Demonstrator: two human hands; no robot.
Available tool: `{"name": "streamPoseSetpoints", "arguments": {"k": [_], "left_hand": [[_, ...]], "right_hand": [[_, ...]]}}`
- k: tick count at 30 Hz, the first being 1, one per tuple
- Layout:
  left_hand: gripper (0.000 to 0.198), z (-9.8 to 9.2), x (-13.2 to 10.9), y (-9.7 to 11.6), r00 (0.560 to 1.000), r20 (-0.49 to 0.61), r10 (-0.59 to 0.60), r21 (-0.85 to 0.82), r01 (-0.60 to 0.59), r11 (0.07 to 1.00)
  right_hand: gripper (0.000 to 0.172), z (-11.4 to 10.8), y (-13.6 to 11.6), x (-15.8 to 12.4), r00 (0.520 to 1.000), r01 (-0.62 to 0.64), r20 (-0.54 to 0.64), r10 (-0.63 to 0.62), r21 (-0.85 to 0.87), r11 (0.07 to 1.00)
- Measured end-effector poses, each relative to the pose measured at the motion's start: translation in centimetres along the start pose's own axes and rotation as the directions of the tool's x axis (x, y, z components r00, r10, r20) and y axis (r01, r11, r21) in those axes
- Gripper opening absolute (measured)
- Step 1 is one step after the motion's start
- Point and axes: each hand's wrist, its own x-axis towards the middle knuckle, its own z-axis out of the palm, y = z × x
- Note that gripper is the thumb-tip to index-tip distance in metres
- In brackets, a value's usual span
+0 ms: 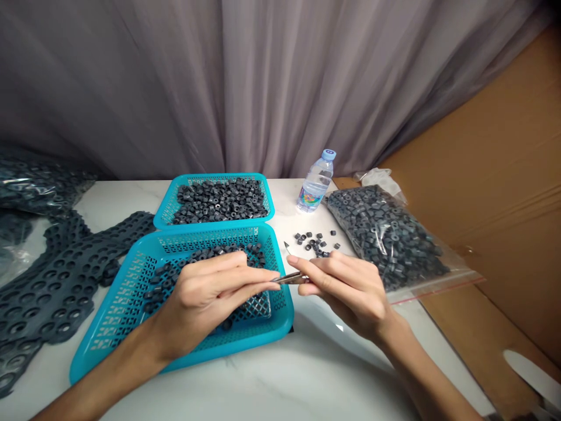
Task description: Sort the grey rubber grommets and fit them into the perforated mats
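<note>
At the far left, behind the near basket and to its left, there is a clear bag (pixel 37 190) full of small black pieces. In front of this bag, left of the near basket, dark sheets (pixel 61 292) with many round holes lie on the worktop (pixel 236 389). Next comes the near basket (pixel 228 349) itself, blue, with lattice walls and a part-filled load of black pieces (pixel 164 275). Directly behind it stands the far basket (pixel 214 224), also blue, which holds many more of the pieces.

The left hand (pixel 219 286) is above the near basket. Its grip is narrow: thumb and fingers pinch one end of a slim metal tool (pixel 290 278). This tool is over the right rim of the near basket, between the two hands; its exact kind I cannot tell.

To the right of the near basket, loose pieces (pixel 313 241) are scattered, and behind them a water bottle (pixel 315 182) stands. The right hand (pixel 346 286) is also right of the near basket; its grip is narrow too, with the fingers on the tool's other end. Farther right of the near basket lies a zip bag (pixel 390 237) filled with black pieces, beside brown cardboard (pixel 495 140).
</note>
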Motion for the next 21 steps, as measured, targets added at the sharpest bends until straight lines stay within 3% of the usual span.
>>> {"name": "streamPoseSetpoints", "arguments": {"k": [9, 15, 21], "left_hand": [[0.027, 0.0, 0.1, -0.1, 1.000, 0.008, -0.003, -0.004, 0.003, 1.000], [0.024, -0.1, 0.4, 0.1, 1.000, 0.004, 0.001, -0.005, -0.001, 1.000], [0.021, -0.2, 0.3, 0.1, 1.000, -0.021, -0.004, -0.010, 0.004, 1.000]], "right_hand": [[0.048, 0.2, 0.2, -0.5, 0.998, -0.045, -0.050, 0.047, 0.043, 0.998], [0.043, 0.5, 1.8, -0.8, 0.990, -0.117, -0.074, 0.117, -0.008, 0.993], [0.036, 1.8, 5.2, -2.4, 0.948, -0.316, -0.057, 0.312, -0.083, 0.945]]}}
